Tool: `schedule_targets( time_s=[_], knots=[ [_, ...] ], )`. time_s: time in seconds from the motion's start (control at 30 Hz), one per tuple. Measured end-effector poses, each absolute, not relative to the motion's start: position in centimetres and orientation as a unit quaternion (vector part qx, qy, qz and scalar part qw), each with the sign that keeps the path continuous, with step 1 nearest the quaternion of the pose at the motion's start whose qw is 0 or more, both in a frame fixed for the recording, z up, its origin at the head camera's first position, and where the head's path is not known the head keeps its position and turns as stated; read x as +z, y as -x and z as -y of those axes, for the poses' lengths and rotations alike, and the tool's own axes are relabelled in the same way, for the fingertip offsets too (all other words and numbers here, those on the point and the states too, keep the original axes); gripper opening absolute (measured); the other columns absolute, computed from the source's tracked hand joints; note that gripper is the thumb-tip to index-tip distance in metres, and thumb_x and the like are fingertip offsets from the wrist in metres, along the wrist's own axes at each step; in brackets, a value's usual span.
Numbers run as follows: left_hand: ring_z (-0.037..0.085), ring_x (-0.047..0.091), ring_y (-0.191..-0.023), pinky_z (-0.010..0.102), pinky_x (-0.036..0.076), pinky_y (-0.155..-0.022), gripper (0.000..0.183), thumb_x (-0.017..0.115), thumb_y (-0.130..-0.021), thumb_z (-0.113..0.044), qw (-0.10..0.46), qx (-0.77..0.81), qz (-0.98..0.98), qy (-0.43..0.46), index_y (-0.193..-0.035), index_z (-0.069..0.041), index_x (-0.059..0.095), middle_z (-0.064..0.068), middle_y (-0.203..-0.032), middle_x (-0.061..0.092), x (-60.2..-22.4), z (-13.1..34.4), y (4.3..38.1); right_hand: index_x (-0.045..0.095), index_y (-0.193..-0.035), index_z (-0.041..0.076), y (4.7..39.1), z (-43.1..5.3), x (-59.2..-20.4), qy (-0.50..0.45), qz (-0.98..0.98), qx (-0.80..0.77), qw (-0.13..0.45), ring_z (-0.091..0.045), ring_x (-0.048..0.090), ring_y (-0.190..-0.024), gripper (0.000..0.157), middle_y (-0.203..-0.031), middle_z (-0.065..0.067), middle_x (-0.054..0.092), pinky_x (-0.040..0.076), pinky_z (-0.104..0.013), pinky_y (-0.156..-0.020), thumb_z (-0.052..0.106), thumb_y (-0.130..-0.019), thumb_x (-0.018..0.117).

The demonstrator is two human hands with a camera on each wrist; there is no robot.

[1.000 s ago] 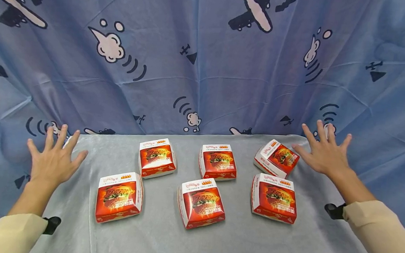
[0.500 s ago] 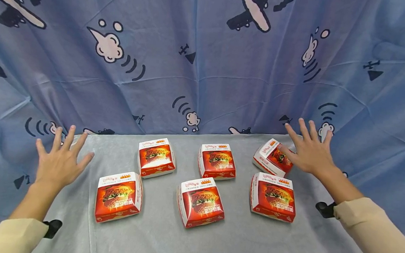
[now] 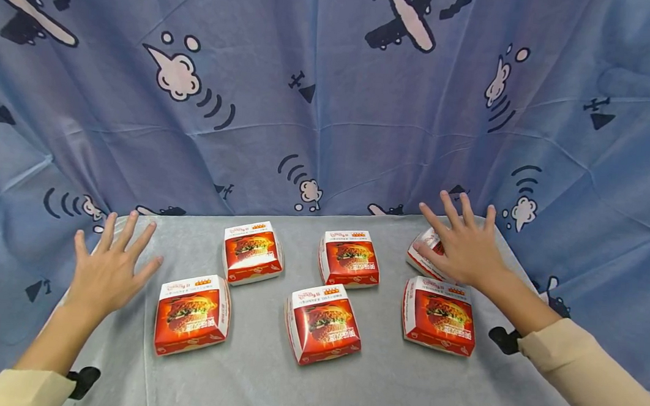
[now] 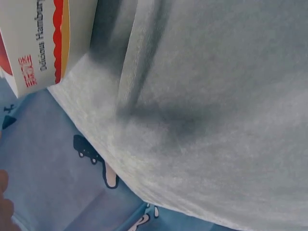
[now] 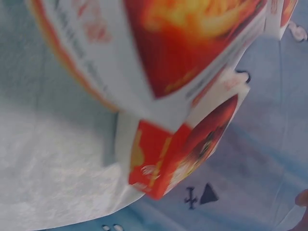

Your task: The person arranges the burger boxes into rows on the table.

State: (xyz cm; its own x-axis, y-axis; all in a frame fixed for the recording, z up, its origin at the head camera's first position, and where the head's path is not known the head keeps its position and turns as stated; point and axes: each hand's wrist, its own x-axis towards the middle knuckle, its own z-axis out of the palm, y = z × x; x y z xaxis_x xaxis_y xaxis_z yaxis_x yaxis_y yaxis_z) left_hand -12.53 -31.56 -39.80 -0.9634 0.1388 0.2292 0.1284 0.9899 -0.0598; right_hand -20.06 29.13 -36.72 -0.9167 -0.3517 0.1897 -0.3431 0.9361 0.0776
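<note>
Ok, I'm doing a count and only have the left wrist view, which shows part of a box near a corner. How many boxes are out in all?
Observer: The head view shows six boxes on the grey cloth, in two rows of three.

Operator: I only catch fingertips at my edge. Is the left hand holding one?

Observer: No, the left hand has its fingers spread and holds nothing.

Operator: And the right hand?

Observer: The right hand partly hides the back-right box; I can't tell whether they touch.

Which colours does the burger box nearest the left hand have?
Mainly red and white; the burger box shows best in the head view.
</note>
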Motion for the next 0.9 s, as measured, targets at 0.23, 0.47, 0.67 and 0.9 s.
schedule_targets(
  time_s=[0.23, 0.47, 0.67, 0.9],
  knots=[
    [0.044, 0.004, -0.149, 0.08, 0.003, -0.104, 0.072, 0.052, -0.099, -0.047, 0.115, -0.007, 0.989, 0.097, -0.159, -0.02, 0.025, 0.018, -0.164, 0.016, -40.3, 31.3, 11.7, 0.024, -0.16, 0.025, 18.9, -26.4, -36.4, -0.214, 0.972, -0.02, 0.094, -0.045, 0.005, -0.149, 0.084, -0.166, -0.016, 0.007, -0.015, -0.069, -0.109, 0.064, -0.091, 0.053],
    [0.048, 0.014, -0.146, 0.081, 0.007, -0.102, 0.07, 0.052, -0.099, -0.049, 0.092, -0.049, 0.987, 0.121, -0.158, -0.02, 0.029, 0.017, -0.164, 0.018, -40.8, 31.1, 10.8, 0.02, -0.16, 0.028, 17.9, -23.4, -36.2, -0.264, 0.961, -0.001, 0.086, -0.044, 0.012, -0.149, 0.084, -0.166, -0.015, 0.01, -0.005, -0.071, -0.111, 0.063, -0.092, 0.053],
    [0.052, 0.023, -0.141, 0.081, 0.017, -0.098, 0.071, 0.051, -0.099, -0.052, 0.054, -0.061, 0.988, 0.134, -0.158, -0.02, 0.029, 0.019, -0.163, 0.018, -41.2, 31.0, 10.2, 0.02, -0.16, 0.03, 17.0, -20.6, -35.8, -0.286, 0.956, 0.041, 0.046, -0.039, 0.013, -0.15, 0.082, -0.167, -0.009, 0.005, 0.004, -0.072, -0.111, 0.065, -0.093, 0.051],
    [0.057, 0.027, -0.138, 0.078, 0.024, -0.099, 0.069, 0.05, -0.101, -0.05, -0.015, -0.13, 0.983, 0.13, -0.157, -0.015, 0.031, 0.024, -0.161, 0.018, -41.4, 30.6, 10.0, 0.018, -0.161, 0.028, 16.4, -18.4, -35.5, -0.304, 0.949, 0.085, 0.012, -0.034, 0.013, -0.151, 0.087, -0.167, -0.009, 0.003, 0.01, -0.069, -0.113, 0.064, -0.091, 0.056]
  ],
)
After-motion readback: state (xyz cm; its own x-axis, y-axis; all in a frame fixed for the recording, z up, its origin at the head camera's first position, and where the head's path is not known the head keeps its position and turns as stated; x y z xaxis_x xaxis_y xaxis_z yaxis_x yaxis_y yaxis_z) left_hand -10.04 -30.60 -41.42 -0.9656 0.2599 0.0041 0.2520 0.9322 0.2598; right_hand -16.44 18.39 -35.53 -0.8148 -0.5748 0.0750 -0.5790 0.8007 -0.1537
